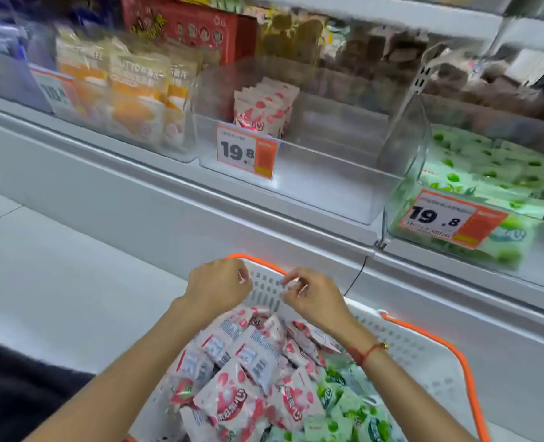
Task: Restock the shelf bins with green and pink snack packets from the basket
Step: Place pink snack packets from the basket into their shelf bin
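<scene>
Standing over a white basket (423, 355) with an orange rim, a person works both hands at its far end, just below the shelf front, probably gathering packets for the lift to the bins above. Left hand (218, 287): fingers curled inward over the heap; a thin pale edge shows at the knuckles, but whether a packet is gripped cannot be told. Right hand (312, 296): fingers likewise curled, with a similar pale sliver between them; its hold is equally uncertain. A red cord bracelet (368, 352) sits on that wrist.

Shelf, left to right: a clear bin of orange-and-white packets (136, 90); a clear middle bin (312, 183), nearly bare, holding only a short upright row of pink packets (265, 105) behind its 19.8 price tag (246, 151); a clear right bin (404, 173) well filled with green packets (487, 167), tagged the same price.

Basket contents: pink snack packets (251, 378) piled at left and centre, green snack packets (350, 406) at right. Judging by fill, the pink bin needs stock most.
</scene>
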The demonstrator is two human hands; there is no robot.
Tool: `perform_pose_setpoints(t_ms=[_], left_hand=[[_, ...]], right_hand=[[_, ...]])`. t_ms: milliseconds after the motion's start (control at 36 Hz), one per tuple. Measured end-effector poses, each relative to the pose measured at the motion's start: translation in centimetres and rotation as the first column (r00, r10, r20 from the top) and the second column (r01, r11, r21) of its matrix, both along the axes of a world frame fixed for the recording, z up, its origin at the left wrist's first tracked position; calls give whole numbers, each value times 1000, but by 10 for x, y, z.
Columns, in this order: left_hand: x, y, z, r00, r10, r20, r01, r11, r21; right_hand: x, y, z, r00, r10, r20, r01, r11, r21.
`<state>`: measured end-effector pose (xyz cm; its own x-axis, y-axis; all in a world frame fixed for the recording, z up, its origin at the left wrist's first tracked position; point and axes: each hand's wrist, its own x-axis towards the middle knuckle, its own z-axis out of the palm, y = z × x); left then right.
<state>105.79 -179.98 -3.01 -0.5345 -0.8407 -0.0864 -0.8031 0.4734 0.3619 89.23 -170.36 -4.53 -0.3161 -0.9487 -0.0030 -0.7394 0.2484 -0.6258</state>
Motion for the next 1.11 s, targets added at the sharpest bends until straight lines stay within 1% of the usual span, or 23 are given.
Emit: perform_pose_setpoints(t_ms=[56, 83, 139, 194, 222, 278, 333, 389, 417, 444, 500, 528, 583, 639, 667, 722, 778, 806, 861, 917, 1000, 1056, 1111], left_hand=[[3, 7, -22, 978, -110, 179, 91, 990, 112], [4, 10, -33, 959, -171, 226, 135, 977, 163], [9, 19, -53, 906, -286, 313, 214, 945, 246], [13, 30, -69, 801, -415, 432, 301, 903, 308], [16, 35, -75, 726, -477, 495, 357, 877, 322], [18, 42, -83, 600, -548, 583, 445, 834, 326], [19, 41, -85, 570, -563, 599, 472, 821, 322], [19, 35, -85, 615, -573, 542, 455, 819, 349], [19, 30, -86, 670, -564, 482, 429, 825, 369], [19, 25, -85, 736, -540, 409, 392, 832, 393], [18, 17, -83, 881, -414, 229, 283, 849, 446], [15, 14, -79, 939, -318, 133, 220, 849, 480], [10, 10, -66, 994, -97, -49, 106, 790, 603], [6, 7, -51, 988, 71, -139, 57, 664, 746], [5, 7, -43, 981, 102, -166, 69, 617, 784], [3, 9, -32, 953, 137, -271, 142, 587, 797], [0, 11, -22, 892, 209, -400, 195, 620, 760], [-2, 12, -16, 855, 244, -458, 207, 649, 732], [-5, 9, -2, 783, 286, -552, 220, 702, 677], [-5, 3, 14, 739, 271, -617, 236, 754, 613], [-4, -10, 47, 710, 180, -681, 277, 818, 505], [-3, -20, 72, 704, 86, -705, 321, 847, 425], [-1, -33, 96, 693, 25, -720, 366, 848, 382]], right_hand=[[5, 8, -32, 999, 46, 10, -47, 972, 231], [9, 12, -48, 997, 74, 23, -78, 945, 319], [19, 23, -72, 979, 186, 87, -205, 879, 429], [29, 33, -87, 932, 314, 181, -362, 796, 485], [34, 37, -94, 916, 358, 183, -399, 760, 513], [40, 44, -108, 925, 363, 111, -362, 760, 540], [43, 47, -118, 962, 267, 64, -261, 821, 508], [43, 47, -123, 982, 171, 82, -189, 864, 467], [41, 46, -122, 983, 151, 110, -185, 863, 470], [37, 45, -120, 978, 131, 164, -192, 872, 450], [26, 41, -107, 927, 10, 375, -182, 887, 425], [20, 39, -97, 861, -88, 501, -156, 893, 423], [5, 36, -80, 654, -238, 718, -114, 907, 404], [-5, 37, -62, 411, -240, 879, -134, 938, 318], [-8, 37, -53, 309, -211, 927, -138, 955, 264], [-10, 37, -37, 183, -167, 969, -115, 975, 190], [-9, 34, -20, 135, -131, 982, -74, 987, 142], [-7, 32, -12, 144, -118, 982, -51, 991, 127], [-3, 26, 5, 245, -95, 965, -3, 995, 98], [2, 20, 27, 441, -108, 891, 57, 994, 93], [12, 14, 63, 722, -78, 688, 78, 996, 31], [17, 10, 86, 824, -22, 565, 68, 996, -60], [20, 2, 107, 888, -22, 460, 113, 979, -172]])
